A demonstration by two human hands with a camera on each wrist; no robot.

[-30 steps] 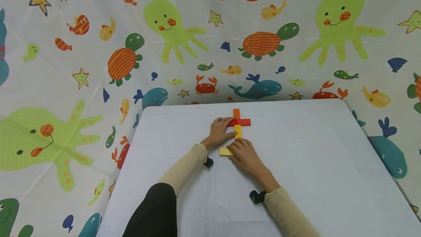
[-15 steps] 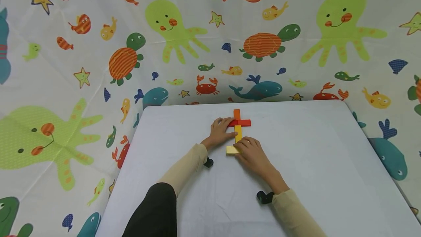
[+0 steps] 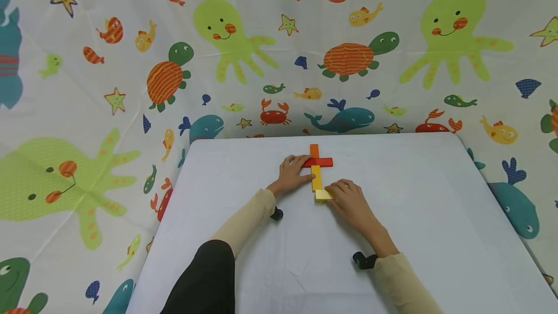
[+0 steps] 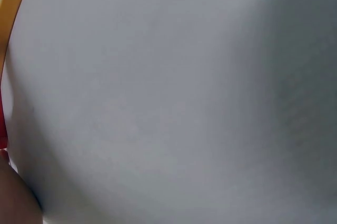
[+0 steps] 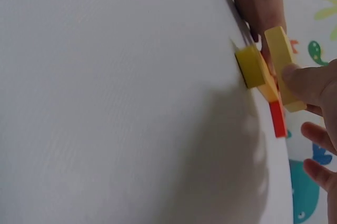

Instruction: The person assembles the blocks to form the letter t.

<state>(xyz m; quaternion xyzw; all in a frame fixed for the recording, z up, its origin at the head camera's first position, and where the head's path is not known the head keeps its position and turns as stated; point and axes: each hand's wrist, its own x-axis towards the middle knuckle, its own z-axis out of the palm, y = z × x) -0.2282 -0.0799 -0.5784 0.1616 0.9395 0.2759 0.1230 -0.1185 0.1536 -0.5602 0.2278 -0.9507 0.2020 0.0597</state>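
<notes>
Pale-yellow block (image 3: 323, 194) pinched by right hand (image 3: 351, 203); left hand (image 3: 291, 176) presses red block (image 3: 321, 162).

- Left hand (image 3: 291, 173): bare, with a long beige sleeve reaching to the wrist.
- Right hand (image 3: 354, 203): bare, with a matching beige sleeve.
- A small black wrist-worn camera (image 3: 364, 260) sits at each cuff.
- A black garment (image 3: 205, 280) covers the body at the lower edge.
</notes>
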